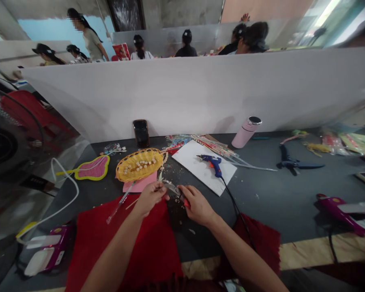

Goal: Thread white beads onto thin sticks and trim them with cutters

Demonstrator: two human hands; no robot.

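My right hand (197, 205) is closed around the red handles of a pair of scissors (172, 187), whose metal blades point left. Close to the blade tips, my left hand (153, 198) pinches a small pale piece (160, 177) that I cannot make out clearly. Just beyond that hand sits a yellow woven basket (121, 175) with several small pale beads in it, partly over a pink sheet (144, 184). A red cloth (94, 235) lies under my left forearm. Small scraps are scattered on the dark table around the scissors.
A blue glue gun (211, 161) rests on a white board (190, 156), its cord running toward me. Behind are bundled thin sticks (209, 144), a phone (141, 134) and a pink bottle (245, 134). Purple devices (59, 243) stand at both sides. People sit beyond a white partition (170, 93).
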